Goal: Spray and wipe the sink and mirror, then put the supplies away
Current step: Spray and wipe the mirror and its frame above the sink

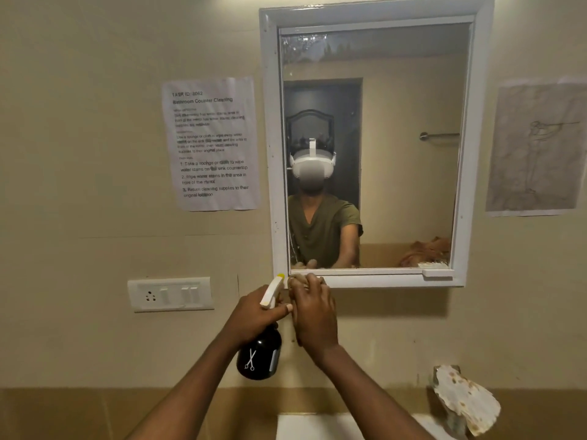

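A white-framed mirror hangs on the beige wall, with droplets across its top left. My left hand grips a black spray bottle by its white trigger head, nozzle up near the mirror's lower left corner. My right hand presses a pale cloth, mostly hidden under the fingers, against the bottom left of the mirror frame. The white sink shows only as a strip at the bottom edge.
A printed task sheet is taped left of the mirror, a switch and socket plate below it. A pencil sketch hangs on the right. A stained white fixture juts out beside the sink at lower right.
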